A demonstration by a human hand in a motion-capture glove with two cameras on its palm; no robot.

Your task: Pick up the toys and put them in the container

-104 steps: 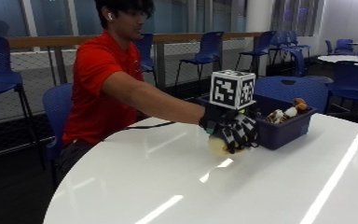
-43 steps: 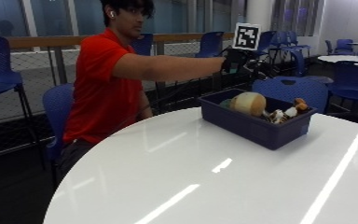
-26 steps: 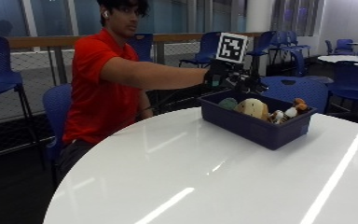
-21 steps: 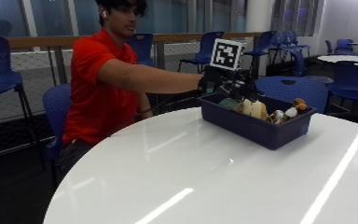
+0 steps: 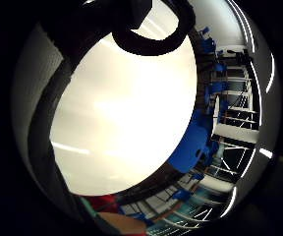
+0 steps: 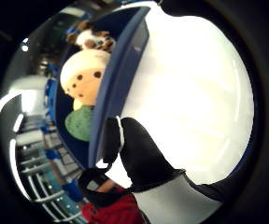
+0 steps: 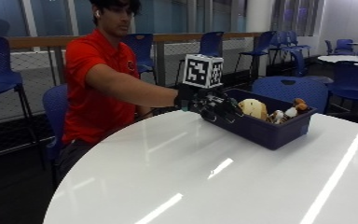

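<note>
Container (image 7: 272, 128), dark blue bin, sits on white table (image 7: 216, 177); cream round toy (image 7: 253, 108) and small brown-white toys (image 7: 287, 112) lie inside. Gloved right hand (image 7: 213, 106) at bin's near end, lower than 1.0 s ago, fingers relaxed, holding nothing. Thumb-side palm view: cream spotted toy, green toy (image 6: 81, 123) in bin, thumb (image 6: 139, 154) over tabletop. Little-finger view: only tabletop, bin hidden.

The outside view looks across the white bench (image 7: 229, 177) toward the seated person. Both palm views sit close above that bench; the thumb-side one also faces the blue container (image 6: 118, 79), frame centre.
</note>
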